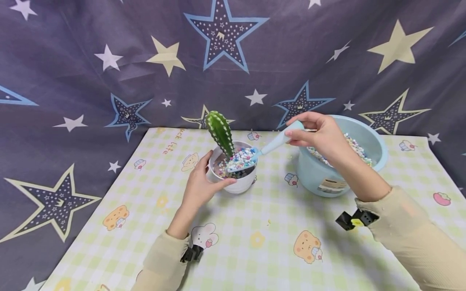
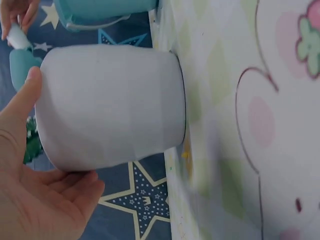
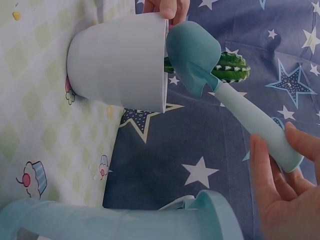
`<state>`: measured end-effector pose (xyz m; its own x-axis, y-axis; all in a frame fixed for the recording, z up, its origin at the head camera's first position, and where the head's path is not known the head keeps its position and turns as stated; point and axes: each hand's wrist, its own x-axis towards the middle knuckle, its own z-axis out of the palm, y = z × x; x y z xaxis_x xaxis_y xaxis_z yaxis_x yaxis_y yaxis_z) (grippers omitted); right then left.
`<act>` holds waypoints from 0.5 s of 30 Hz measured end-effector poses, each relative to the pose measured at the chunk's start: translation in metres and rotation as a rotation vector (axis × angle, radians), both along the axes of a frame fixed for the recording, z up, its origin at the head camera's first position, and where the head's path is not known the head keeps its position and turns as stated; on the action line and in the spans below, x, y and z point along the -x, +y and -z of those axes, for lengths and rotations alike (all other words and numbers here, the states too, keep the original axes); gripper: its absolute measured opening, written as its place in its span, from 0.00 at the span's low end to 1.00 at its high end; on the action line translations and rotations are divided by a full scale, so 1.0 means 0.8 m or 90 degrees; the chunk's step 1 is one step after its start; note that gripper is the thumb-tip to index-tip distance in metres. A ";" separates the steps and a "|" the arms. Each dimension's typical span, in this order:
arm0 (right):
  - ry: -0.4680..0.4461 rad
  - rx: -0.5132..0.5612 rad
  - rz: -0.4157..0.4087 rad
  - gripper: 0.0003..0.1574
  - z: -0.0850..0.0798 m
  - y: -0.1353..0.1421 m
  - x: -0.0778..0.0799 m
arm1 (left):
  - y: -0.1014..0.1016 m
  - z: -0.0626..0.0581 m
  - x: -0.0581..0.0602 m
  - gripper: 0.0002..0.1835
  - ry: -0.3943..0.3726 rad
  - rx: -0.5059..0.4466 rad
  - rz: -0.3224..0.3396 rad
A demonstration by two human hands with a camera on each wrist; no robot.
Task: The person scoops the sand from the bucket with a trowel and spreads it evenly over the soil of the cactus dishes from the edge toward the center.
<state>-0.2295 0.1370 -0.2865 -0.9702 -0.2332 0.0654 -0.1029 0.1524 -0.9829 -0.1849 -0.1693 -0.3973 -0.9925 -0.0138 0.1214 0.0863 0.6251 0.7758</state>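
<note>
A green cactus (image 1: 220, 131) stands in a white pot (image 1: 238, 186) on the table, leaning slightly left. My left hand (image 1: 202, 182) holds the pot by its near left side, thumb along the front and fingers behind; the left wrist view shows the thumb at the rim of the pot (image 2: 110, 105). With my right hand (image 1: 320, 135) I grip the handle of a light blue trowel (image 1: 278, 141). Its blade, heaped with colourful pebbles (image 1: 241, 159), is over the pot's opening beside the cactus. In the right wrist view the underside of the trowel blade (image 3: 192, 55) shows at the rim.
A light blue bucket (image 1: 316, 178) with more colourful pebbles (image 1: 358, 151) stands on the right, under my right forearm. A checked cloth with cartoon prints (image 1: 255, 226) covers the table. Behind it hangs a dark star-patterned curtain (image 1: 145, 32). Small crumbs (image 1: 269, 222) lie on the cloth.
</note>
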 end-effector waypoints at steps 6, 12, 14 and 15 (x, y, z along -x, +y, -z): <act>0.007 0.002 0.011 0.10 -0.004 -0.003 0.000 | -0.005 -0.007 0.004 0.62 -0.016 0.046 0.020; 0.011 -0.007 0.028 0.14 -0.005 -0.007 0.000 | -0.021 -0.010 0.016 0.62 -0.042 0.037 0.091; 0.014 -0.008 0.021 0.16 -0.005 -0.006 0.001 | -0.023 -0.010 0.017 0.62 -0.045 0.039 0.093; 0.017 -0.011 0.022 0.16 -0.005 -0.006 0.001 | -0.023 -0.010 0.017 0.61 -0.045 0.040 0.092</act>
